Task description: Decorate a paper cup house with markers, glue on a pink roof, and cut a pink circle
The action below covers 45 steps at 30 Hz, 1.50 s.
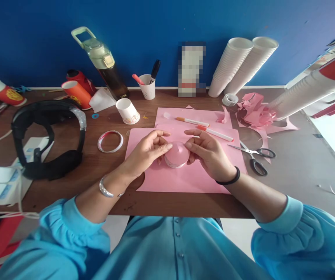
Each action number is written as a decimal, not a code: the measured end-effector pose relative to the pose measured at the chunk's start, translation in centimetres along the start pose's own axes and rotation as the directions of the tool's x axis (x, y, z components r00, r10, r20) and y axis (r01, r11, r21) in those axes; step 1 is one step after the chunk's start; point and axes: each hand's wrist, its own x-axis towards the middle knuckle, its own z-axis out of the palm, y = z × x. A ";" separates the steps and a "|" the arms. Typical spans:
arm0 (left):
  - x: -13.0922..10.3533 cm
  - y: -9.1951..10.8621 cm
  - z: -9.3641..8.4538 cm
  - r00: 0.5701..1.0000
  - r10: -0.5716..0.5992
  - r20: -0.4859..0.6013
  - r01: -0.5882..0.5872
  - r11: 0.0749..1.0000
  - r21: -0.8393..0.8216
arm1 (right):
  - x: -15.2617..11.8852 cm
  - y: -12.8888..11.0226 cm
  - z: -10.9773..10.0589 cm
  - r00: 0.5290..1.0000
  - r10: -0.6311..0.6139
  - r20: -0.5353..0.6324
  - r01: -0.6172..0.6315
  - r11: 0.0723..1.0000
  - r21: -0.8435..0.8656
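Observation:
A paper cup wrapped in pink paper (177, 155) stands upside down on a pink paper sheet (185, 179) at the middle of the brown table. My left hand (147, 151) presses its fingertips against the cup's left side. My right hand (208, 151) holds the cup's right side with thumb and fingers. Both hands grip the same cup. Two orange-capped markers (192, 121) (215, 133) lie on a second pink sheet just behind the hands.
Scissors (255, 154) lie right of the sheet, pink paper scraps (255, 111) and a tape roll (230, 100) behind them. Stacks of white cups (243, 66) lean on the blue wall. A tape ring (110, 140), a tipped cup (127, 111), a bottle (106, 64) and black headphones (49, 136) sit left.

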 end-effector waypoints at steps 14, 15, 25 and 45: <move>0.2 -0.6 0.4 1.000 -0.019 -0.022 0.016 0.989 -0.147 | 0.1 -0.2 0.1 0.998 0.062 0.003 -0.062 0.998 0.024; 0.2 -0.5 0.4 0.999 -0.038 -0.022 0.033 0.985 -0.168 | 0.1 -0.2 0.1 0.998 0.068 0.003 -0.068 0.997 0.027; 0.4 -0.4 0.6 0.995 -0.089 -0.054 0.072 0.965 -0.253 | 0.1 -0.2 0.0 0.997 0.074 0.026 -0.075 0.996 0.057; -2.0 0.0 0.0 0.820 0.571 -0.041 -0.481 0.727 0.490 | -1.9 -1.0 -1.1 0.822 -0.499 0.275 0.552 0.577 -0.602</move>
